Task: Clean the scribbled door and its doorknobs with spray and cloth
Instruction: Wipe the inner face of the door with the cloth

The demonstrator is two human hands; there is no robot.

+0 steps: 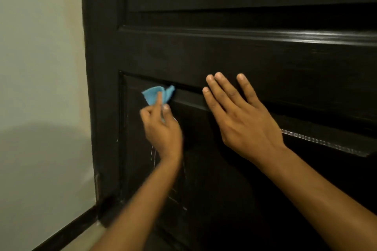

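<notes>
A dark panelled door fills most of the view. My left hand pinches a small blue cloth against the top left corner of the lower panel. Faint white scribble lines run down that panel below the hand. My right hand lies flat on the door, fingers straight, across the panel's upper moulding. No doorknob or spray bottle is in view.
A pale wall stands left of the door frame, with a dark skirting board along its foot. A strip of floor shows at the bottom left.
</notes>
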